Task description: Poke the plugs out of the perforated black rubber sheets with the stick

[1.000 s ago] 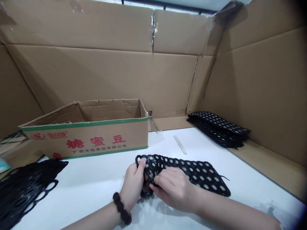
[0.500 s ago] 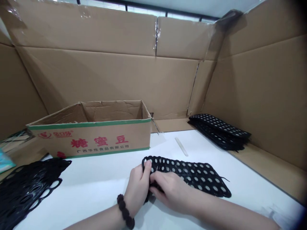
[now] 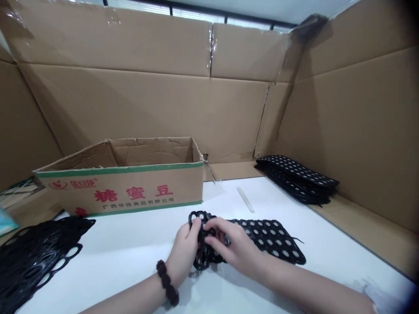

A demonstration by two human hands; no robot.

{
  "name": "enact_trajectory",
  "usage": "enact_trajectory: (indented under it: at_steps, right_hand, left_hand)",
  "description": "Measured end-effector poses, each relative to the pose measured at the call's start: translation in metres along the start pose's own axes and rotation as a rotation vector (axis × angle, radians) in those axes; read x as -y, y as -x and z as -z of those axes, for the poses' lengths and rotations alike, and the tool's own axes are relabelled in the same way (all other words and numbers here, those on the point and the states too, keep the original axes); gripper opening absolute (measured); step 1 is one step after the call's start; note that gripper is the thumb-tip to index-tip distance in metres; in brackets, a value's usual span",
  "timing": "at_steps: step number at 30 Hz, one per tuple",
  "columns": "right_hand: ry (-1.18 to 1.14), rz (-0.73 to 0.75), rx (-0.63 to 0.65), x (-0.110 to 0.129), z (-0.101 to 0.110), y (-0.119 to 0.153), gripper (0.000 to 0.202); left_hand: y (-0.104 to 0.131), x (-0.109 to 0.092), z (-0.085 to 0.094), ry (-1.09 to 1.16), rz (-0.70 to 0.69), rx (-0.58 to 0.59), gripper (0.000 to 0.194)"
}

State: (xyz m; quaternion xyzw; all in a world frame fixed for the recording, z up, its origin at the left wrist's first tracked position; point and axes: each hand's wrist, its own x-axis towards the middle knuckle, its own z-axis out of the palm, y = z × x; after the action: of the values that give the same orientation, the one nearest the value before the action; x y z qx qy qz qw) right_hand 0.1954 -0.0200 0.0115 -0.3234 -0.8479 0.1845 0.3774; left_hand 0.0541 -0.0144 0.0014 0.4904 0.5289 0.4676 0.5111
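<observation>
Black, flat, flexible-looking mat with rows of pale round spots (image 3: 276, 239): one; left end bunched within the fingers, remainder on the white tabletop (image 3: 131, 253) to their right. Left hand (image 3: 183, 247): fingers closed on the bunched end. Right hand (image 3: 242, 250): thumb and forefinger narrowed on a black fold of it. Black sheeting of open rings (image 3: 39, 257): well left of the fingers. Risk, as judged: uneven tugging could tear a ring; a slack left grip could lose the bunch.

Light is soft; the dark right edge seems blurred.
</observation>
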Motion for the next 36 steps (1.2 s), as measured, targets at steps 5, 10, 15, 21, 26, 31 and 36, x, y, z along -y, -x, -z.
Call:
enact_trajectory:
  at_steps: [5, 10, 15, 21, 26, 31, 36]
  right_hand:
    - [-0.368, -0.3, 0.036, -0.006, -0.001, -0.007, 0.032]
    - [-0.596, -0.346, 0.038, -0.002, 0.0, -0.005, 0.034]
    - [-0.717, -0.459, 0.076, -0.006, -0.002, -0.006, 0.033]
    - [-0.596, -0.493, 0.041, -0.011, 0.004, -0.006, 0.034]
    - [-0.317, -0.403, 0.095, -0.005, 0.009, -0.002, 0.026]
    - [0.004, -0.275, 0.148, -0.003, 0.002, 0.006, 0.018]
    - [0.228, -0.04, 0.094, -0.008, -0.008, 0.006, 0.01]
  left_hand:
    - [0.005, 0.002, 0.001, 0.008, -0.034, 0.028, 0.039]
    - [0.008, -0.003, 0.001, -0.043, -0.154, 0.074, 0.035]
    - [0.008, 0.0, 0.001, -0.003, -0.165, 0.196, 0.029]
    - [0.007, 0.004, 0.004, -0.022, -0.196, 0.278, 0.021]
    - [0.007, -0.001, 0.007, -0.086, -0.26, 0.347, 0.021]
    - [0.003, -0.006, 0.006, -0.256, -0.294, 0.358, 0.033]
    - [-0.005, -0.004, 0.003, -0.118, -0.089, 0.127, 0.038]
